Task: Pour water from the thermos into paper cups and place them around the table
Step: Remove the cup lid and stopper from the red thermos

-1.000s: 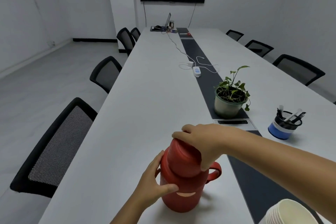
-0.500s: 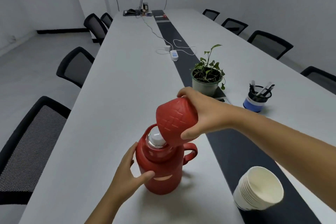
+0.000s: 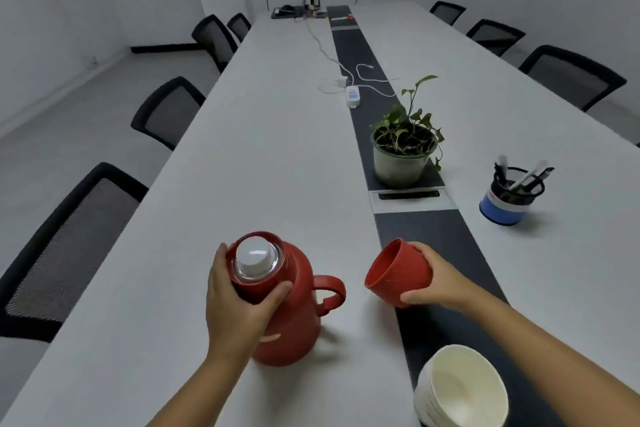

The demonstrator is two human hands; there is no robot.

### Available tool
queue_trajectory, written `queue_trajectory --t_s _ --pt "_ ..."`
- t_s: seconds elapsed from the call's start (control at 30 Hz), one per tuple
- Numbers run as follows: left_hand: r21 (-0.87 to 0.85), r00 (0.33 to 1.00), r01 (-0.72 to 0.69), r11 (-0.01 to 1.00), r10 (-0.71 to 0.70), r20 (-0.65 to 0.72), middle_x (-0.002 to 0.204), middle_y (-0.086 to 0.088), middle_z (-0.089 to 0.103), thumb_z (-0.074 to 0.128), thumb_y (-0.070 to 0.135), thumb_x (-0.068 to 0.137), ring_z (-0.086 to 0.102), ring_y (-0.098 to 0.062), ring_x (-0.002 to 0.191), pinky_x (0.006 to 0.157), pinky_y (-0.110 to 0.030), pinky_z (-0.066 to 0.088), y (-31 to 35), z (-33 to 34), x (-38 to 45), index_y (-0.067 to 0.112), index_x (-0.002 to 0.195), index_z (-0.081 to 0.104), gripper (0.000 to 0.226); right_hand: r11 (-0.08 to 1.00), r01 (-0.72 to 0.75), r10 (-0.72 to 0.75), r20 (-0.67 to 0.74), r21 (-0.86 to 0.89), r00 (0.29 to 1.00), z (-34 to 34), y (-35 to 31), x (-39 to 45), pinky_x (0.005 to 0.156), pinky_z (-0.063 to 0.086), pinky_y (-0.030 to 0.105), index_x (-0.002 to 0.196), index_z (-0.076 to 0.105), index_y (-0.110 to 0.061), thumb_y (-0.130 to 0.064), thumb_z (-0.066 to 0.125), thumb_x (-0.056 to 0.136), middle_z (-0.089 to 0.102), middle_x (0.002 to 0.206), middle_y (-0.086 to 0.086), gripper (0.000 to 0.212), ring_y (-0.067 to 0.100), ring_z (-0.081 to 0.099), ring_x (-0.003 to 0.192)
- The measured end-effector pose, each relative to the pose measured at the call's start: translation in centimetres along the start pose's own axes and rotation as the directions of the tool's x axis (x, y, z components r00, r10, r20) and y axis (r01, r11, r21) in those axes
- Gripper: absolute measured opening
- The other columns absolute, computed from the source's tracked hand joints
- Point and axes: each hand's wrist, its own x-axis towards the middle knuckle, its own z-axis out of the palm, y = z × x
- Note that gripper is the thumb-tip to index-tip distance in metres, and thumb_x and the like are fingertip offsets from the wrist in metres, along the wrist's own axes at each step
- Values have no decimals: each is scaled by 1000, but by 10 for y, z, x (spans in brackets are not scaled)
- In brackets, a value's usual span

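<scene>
Work is only beginning: left hand is gripping the red thermos on the table, right hand is holding its removed cap, white stopper is still sitting in place, and stacked paper cups are waiting unfilled nearby.

Red thermos stands upright on the white table, handle pointing right, cap off, w/ white stopper showing in a clear ring at the neck. Left hand's fingers wrap the neck's far side, thumb on the near side. Red cap, ribbed outside, tilted w/ open mouth facing left, is pinched between right hand's fingers above and thumb below, just right of the handle. Stack of white paper cups sits nearer than the right thumb, on the dark centre strip, mouth up, tilted.
</scene>
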Motion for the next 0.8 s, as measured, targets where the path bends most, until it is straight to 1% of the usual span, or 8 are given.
queue_trajectory --t_s 0.07,0.13,0.33,0.47,0.6,0.7,0.77,0.8 --pt "40 998 35 999 -32 -54 143 0 37 87 29 54 35 -17 131 101 -24 25 0 6 -3 18 141 26 107 1000 14 -14 -13 -20 1000 7 19 12 79 50 25 119 34 -33 -12 83 58 45 116 -4 81 12 53 101" --pt "38 994 40 998 -36 -100 144 0 37 78 40 49 36 -16 130 101 -24 25 -1 8 -5 18 142 24 110 998 56 -56 -52 4 997 15 34 21 74 46 19 112 33 -40 -11 82 59 46 112 -7 78 7 52 97" --pt "34 988 35 999 -30 -149 146 -2 35 76 39 49 34 -18 132 102 -25 24 -7 10 -6 22 144 19 112 997 21 -33 -173 -71 984 29 75 28 73 38 19 120 30 -34 -16 83 55 45 107 -20 86 11 46 100" --pt "41 985 50 998 -43 -165 146 -4 35 86 26 58 34 -20 133 102 -25 24 -7 13 -7 21 145 16 111 989 -13 -11 -158 -148 987 33 84 28 90 38 27 129 30 -17 -11 78 61 48 127 4 84 19 46 115" --pt "33 985 56 998 -50 -167 140 -1 42 82 21 65 39 -14 127 100 -22 27 -8 14 -11 19 142 25 96 982 -20 8 -65 -188 998 22 67 22 103 34 33 134 28 -12 -4 75 64 38 137 10 84 22 37 126" --pt "-3 993 28 1000 -28 -112 132 6 47 82 30 60 44 -13 121 85 -11 43 -12 7 -13 21 134 37 86 966 -26 8 -71 -258 997 7 44 11 104 27 29 131 36 -7 -3 70 72 28 143 13 69 23 31 131" --pt "-84 995 101 991 -102 -11 140 5 38 81 20 63 42 -19 124 68 -29 58 -15 2 -15 26 140 30 92 954 -14 -25 -126 -298 992 -1 20 3 104 27 29 123 47 -8 -6 67 76 33 142 11 51 22 32 131" --pt "-131 990 133 982 -127 55 141 6 35 80 15 64 42 -20 123 58 -37 59 -17 -2 -16 31 140 28 93 955 8 -61 -169 -297 984 -2 3 -1 102 29 29 119 51 -8 -8 65 78 38 138 11 43 21 35 128"
